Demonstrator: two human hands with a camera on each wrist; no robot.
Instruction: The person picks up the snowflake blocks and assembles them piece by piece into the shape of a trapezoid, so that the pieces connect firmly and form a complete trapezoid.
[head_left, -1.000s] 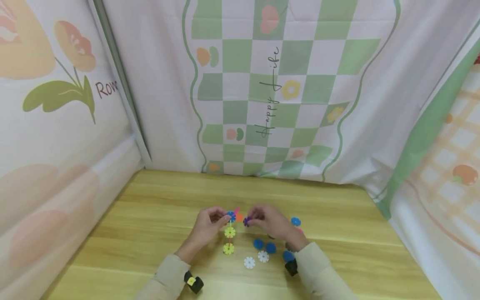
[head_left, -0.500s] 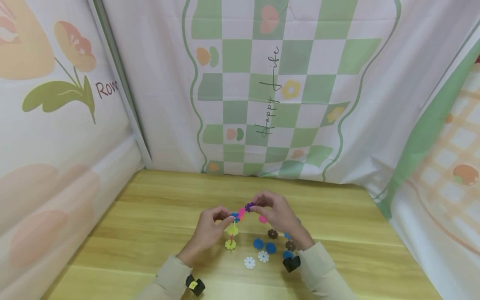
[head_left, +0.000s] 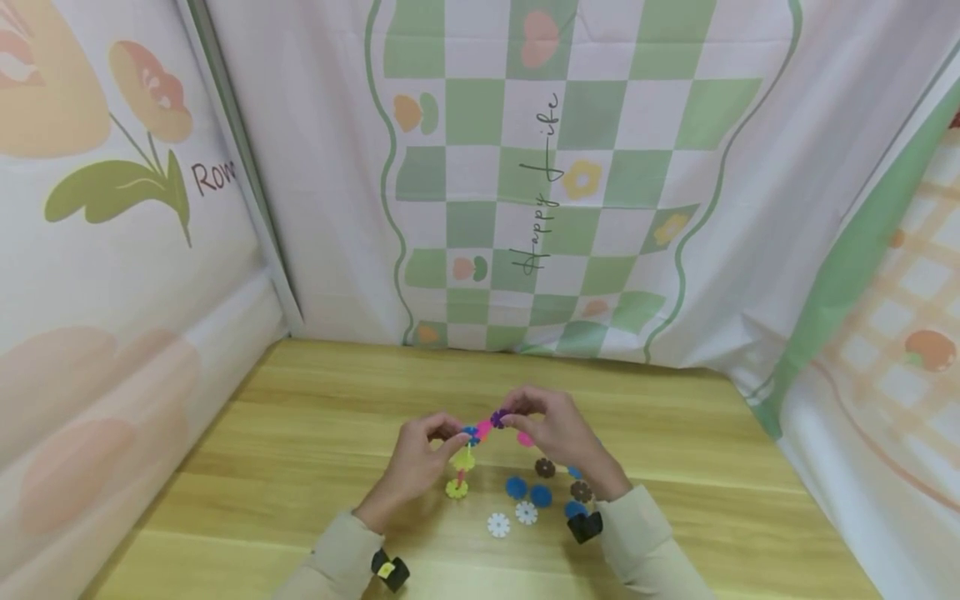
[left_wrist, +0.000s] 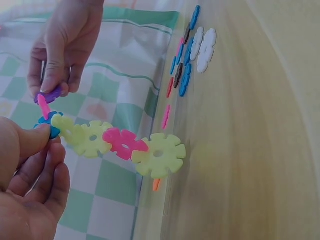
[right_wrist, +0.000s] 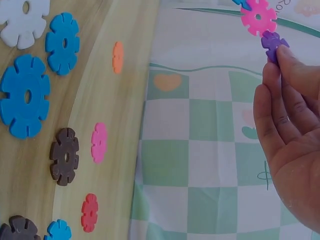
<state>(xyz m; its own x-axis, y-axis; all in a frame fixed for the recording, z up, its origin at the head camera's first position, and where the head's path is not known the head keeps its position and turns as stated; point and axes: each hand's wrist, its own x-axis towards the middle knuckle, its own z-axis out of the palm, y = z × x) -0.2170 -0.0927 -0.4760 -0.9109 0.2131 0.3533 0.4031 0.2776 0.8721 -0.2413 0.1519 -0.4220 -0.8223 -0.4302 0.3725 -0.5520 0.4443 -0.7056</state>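
My left hand pinches a blue notched flower disc between thumb and fingers. From it hangs a linked chain of yellow discs with a pink disc among them, held above the table. A brighter pink disc joins the blue one on its other side. Thumb and fingertips of my right hand pinch a purple disc, whose edge meets that pink disc; how deep the slots engage cannot be told.
Loose discs lie on the wooden table: white, blue, brown, pink, red and orange. A checked cloth hangs behind the table, with cloth walls at both sides.
My right hand has moved up and slightly away with the purple disc, which now meets the pink disc. The chain in my left hand has turned, and the pink disc now points toward the right hand.
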